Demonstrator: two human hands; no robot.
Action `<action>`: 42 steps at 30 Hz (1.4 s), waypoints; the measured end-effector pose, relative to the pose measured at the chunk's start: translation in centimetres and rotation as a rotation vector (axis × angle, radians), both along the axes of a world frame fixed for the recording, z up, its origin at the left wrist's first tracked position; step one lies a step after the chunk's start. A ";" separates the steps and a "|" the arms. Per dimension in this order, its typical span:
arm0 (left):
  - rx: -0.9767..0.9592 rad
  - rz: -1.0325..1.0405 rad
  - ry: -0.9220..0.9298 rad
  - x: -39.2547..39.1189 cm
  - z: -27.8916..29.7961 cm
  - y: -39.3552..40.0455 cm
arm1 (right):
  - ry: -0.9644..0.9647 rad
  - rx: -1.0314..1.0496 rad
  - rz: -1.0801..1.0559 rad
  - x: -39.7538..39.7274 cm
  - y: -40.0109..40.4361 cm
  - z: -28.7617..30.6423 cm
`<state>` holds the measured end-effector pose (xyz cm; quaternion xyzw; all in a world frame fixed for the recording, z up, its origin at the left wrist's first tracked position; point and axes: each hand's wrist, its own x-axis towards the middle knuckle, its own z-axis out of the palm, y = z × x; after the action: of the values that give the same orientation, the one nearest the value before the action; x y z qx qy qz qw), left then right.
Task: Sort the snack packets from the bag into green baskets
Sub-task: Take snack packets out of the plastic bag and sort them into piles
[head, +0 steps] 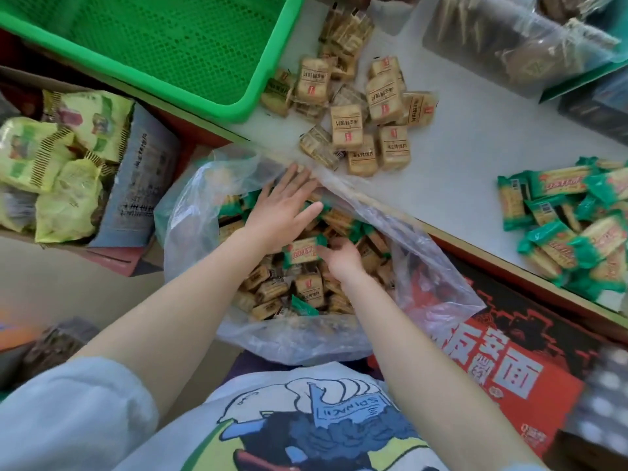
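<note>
**Observer 1:** Hands first, nearest us. Both are inside the mouth of the clear plastic bag (190,212). Left hand (278,207) is flat, fingers straight and spread, lying over the packets and against the bag's far lip. Grasping nothing.

**Observer 2:** Right hand (339,256)?

**Observer 1:** Lower in the bag, fingers curled at the edge of a green-ended orange snack packet (303,251). Looks like a pinch on it; the fingertips are partly hidden.

**Observer 2:** Bag contents?

**Observer 1:** Mixed. Tan square biscuit packets and green-ended ones, jumbled together. Bag stands beside a red and black printed carton (492,365), on the person's right.

**Observer 2:** Further out?

**Observer 1:** White tabletop (452,185) with a wooden edge. Pile of green-ended packets (571,226) on its right part. Pile of tan square packets (370,113) further along, well apart from the green ones.

**Observer 2:** Basket?

**Observer 1:** Green perforated plastic basket (163,42) at the far left, its corner just beside the tan pile. No packets in the part I can see. Left of it, an open cardboard box of yellow-green snack bags (64,158).
</note>
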<state>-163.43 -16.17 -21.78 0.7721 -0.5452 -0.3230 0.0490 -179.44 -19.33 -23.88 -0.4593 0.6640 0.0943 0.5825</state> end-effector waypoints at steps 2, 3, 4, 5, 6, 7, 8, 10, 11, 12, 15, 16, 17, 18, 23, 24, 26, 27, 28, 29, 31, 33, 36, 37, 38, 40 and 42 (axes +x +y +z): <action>0.010 -0.011 0.009 0.1 -0.1 0.1 | 0.029 -0.030 0.006 0.4 0.4 -1.3; 0.013 -0.015 0.014 0.2 0.0 0.1 | 0.031 -0.039 0.008 0.5 0.6 -1.7; 0.013 -0.016 0.015 0.2 0.1 0.1 | 0.026 -0.038 0.010 0.5 0.7 -1.8; 0.013 -0.019 0.014 0.2 0.2 0.0 | 0.009 -0.037 0.013 0.4 0.8 -1.7; 0.016 -0.021 0.014 0.2 0.3 0.0 | -0.009 -0.031 0.008 0.2 0.8 -1.3; 0.021 -0.018 0.020 0.1 0.4 0.0 | -0.034 -0.030 -0.001 -0.2 0.8 -0.8; 0.027 -0.014 0.027 0.1 0.7 -0.2 | -0.061 -0.023 -0.021 -0.8 0.7 0.1; 0.066 -0.007 0.046 0.2 1.2 -0.6 | -0.135 0.004 -0.083 -2.1 0.4 2.0; 0.077 0.003 0.061 0.3 1.8 -0.9 | -0.186 0.012 -0.120 -3.0 0.3 3.2; 0.081 0.030 0.097 0.2 2.7 -1.2 | -0.236 0.016 -0.154 -4.1 0.0 4.4; 0.021 0.247 0.303 -1.2 6.4 -1.2 | -0.369 0.000 -0.251 -7.3 -1.2 8.1; -0.001 0.318 0.396 -2.2 7.6 -1.1 | -0.418 -0.011 -0.281 -8.3 -1.7 8.9; -0.006 0.372 0.506 -3.5 8.7 -1.1 | -0.468 -0.021 -0.315 -9.2 -2.2 9.8; 0.001 0.420 0.646 -5.0 9.6 -1.3 | -0.517 -0.031 -0.338 -10.0 -2.8 10.6; -0.067 0.590 0.971 -12.7 11.5 -5.2 | -0.555 -0.159 -0.280 -15.1 -5.0 13.4; -0.065 0.579 0.977 -14.2 11.7 -6.2 | -0.541 -0.179 -0.267 -16.5 -5.3 13.7; -0.033 0.530 1.015 -17.1 12.1 -8.4 | -0.522 -0.190 -0.277 -19.5 -5.9 14.3; -0.015 0.498 1.022 -18.7 12.1 -9.4 | -0.512 -0.194 -0.297 -21.2 -6.3 14.5; -0.003 0.473 1.024 -20.4 12.0 -10.4 | -0.500 -0.206 -0.320 -22.8 -6.7 14.7; 0.007 0.468 1.029 -22.1 11.9 -11.4 | -0.485 -0.217 -0.346 -24.5 -7.2 14.6; 0.018 0.490 1.042 -25.5 11.6 -13.2 | -0.422 -0.260 -0.411 -27.6 -8.4 14.6; 0.017 0.487 0.939 -28.2 10.1 -14.9 | -0.312 -0.313 -0.495 -30.4 -10.2 14.0; 0.039 0.421 0.708 -30.8 7.3 -16.4 | -0.235 -0.382 -0.654 -33.6 -13.7 12.8; 0.053 0.399 0.647 -31.4 6.4 -16.5 | -0.247 -0.399 -0.694 -34.2 -15.0 12.5; 0.068 0.361 0.581 -32.0 5.7 -16.6 | -0.263 -0.410 -0.714 -34.6 -16.3 12.2; 0.119 0.240 0.398 -32.8 4.5 -16.3 | -0.281 -0.412 -0.711 -35.0 -18.4 11.5; 0.122 0.078 0.163 -33.1 3.7 -15.6 | -0.281 -0.389 -0.710 -35.1 -19.4 11.0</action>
<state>-196.56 -31.75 -18.06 0.7654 -0.4885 -0.4150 0.0585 -214.55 -38.71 -12.89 -0.3119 0.7005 -0.3028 0.5660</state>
